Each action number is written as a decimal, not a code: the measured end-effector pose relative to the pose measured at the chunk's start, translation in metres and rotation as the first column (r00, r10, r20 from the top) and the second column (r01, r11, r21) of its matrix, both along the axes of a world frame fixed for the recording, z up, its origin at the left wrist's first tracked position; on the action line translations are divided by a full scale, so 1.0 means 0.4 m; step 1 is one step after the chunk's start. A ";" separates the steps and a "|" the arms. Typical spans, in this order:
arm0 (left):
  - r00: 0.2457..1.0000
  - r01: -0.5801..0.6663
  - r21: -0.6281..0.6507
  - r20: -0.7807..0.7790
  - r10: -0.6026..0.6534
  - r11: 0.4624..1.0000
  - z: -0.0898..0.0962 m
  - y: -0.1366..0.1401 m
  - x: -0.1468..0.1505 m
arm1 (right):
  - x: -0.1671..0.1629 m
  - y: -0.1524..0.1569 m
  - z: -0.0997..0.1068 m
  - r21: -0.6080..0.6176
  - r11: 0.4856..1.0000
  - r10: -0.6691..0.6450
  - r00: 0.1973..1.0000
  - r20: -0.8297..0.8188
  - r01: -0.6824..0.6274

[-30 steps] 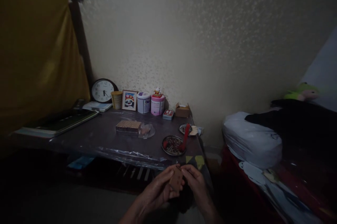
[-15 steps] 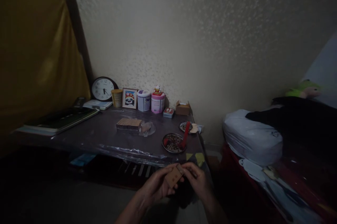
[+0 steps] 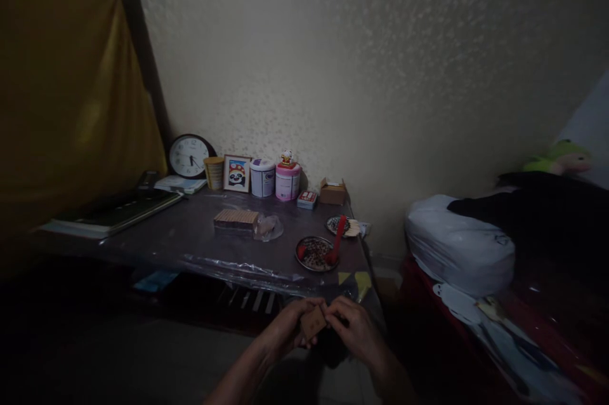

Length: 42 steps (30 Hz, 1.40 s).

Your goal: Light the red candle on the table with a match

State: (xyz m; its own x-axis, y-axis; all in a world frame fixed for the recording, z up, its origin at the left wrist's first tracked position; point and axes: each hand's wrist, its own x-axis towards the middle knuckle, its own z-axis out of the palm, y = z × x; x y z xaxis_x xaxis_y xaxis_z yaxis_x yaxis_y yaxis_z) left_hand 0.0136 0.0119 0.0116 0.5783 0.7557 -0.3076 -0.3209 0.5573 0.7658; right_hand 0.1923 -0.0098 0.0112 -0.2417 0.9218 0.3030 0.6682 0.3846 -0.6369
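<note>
In the head view, my left hand [image 3: 285, 325] grasps a small brown cardboard piece [image 3: 313, 324], tilted in its fingers [image 3: 305, 306]. My right hand [image 3: 358, 329] has bent fingers at the piece's right edge; whether they grip it I cannot tell. Beyond my fingers, on the counter [image 3: 181, 230], sits a round plate [image 3: 318, 270] with a red spoon [image 3: 339, 233].

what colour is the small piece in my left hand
The piece is brown with darker spots, best seen in the head view.
</note>
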 end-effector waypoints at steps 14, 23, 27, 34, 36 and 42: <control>1.000 -0.002 0.099 -0.018 0.004 0.995 -0.002 -0.011 0.002 | -0.013 -0.013 0.012 0.032 0.998 0.046 0.999 0.011 -0.046; 1.000 0.009 0.195 0.002 -0.010 0.981 -0.020 -0.004 0.006 | -0.017 -0.010 0.014 0.049 0.999 0.017 0.999 0.029 -0.019; 1.000 0.004 0.241 0.007 -0.005 0.971 -0.035 0.004 0.014 | -0.014 -0.006 0.005 0.066 0.998 0.013 1.000 0.016 -0.014; 0.999 -0.009 0.260 -0.029 0.017 0.966 -0.019 0.004 0.022 | -0.010 0.001 0.004 0.080 0.996 0.028 1.000 -0.015 -0.027; 0.999 -0.006 0.258 -0.038 0.016 0.966 -0.012 0.000 0.021 | -0.009 0.001 0.003 0.081 0.997 0.023 0.999 -0.025 -0.021; 0.999 0.020 0.226 -0.047 -0.009 0.974 0.011 -0.009 0.015 | -0.004 0.002 -0.004 0.073 0.997 0.020 0.999 -0.046 -0.017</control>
State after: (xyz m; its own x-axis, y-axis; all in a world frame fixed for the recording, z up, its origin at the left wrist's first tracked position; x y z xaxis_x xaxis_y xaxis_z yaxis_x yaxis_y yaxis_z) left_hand 0.0196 0.0082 0.0161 0.5791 0.8001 -0.1563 -0.2757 0.3726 0.8861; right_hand 0.1908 -0.0090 0.0098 -0.2428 0.8926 0.3800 0.6308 0.4429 -0.6372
